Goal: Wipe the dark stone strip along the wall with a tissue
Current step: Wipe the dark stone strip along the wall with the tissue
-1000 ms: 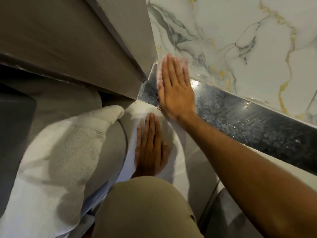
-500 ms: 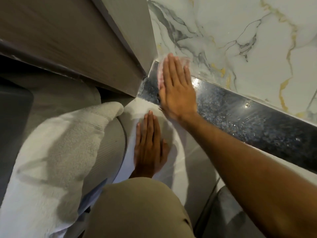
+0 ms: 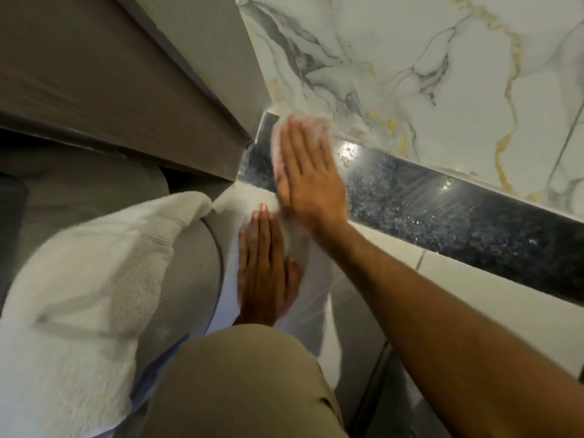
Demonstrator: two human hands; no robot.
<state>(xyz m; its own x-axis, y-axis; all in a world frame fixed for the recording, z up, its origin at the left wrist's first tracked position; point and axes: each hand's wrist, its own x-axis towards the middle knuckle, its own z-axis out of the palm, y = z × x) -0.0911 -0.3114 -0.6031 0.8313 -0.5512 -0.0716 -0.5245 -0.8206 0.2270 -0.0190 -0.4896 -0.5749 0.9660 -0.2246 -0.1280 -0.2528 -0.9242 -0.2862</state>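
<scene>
Pressing the tissue [image 3: 319,122] onto the stone strip [image 3: 458,213], the right hand [image 3: 308,181] has straight fingers [image 3: 297,143], likely to spread pressure. The left hand [image 3: 264,273] lies flat below with its fingers straight too, seemingly bracing.

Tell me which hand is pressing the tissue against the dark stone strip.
The right hand, flat on the tissue at the corner end of the dark stone strip. The left hand lies lower, flat on a white surface.

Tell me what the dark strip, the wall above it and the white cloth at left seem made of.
Dark strip: likely polished granite, speckled, mirroring light spots. Wall: glossy marble or marble-look tile, grey and gold veins. White cloth: probably cotton terry towel, fuzzy pile.
</scene>
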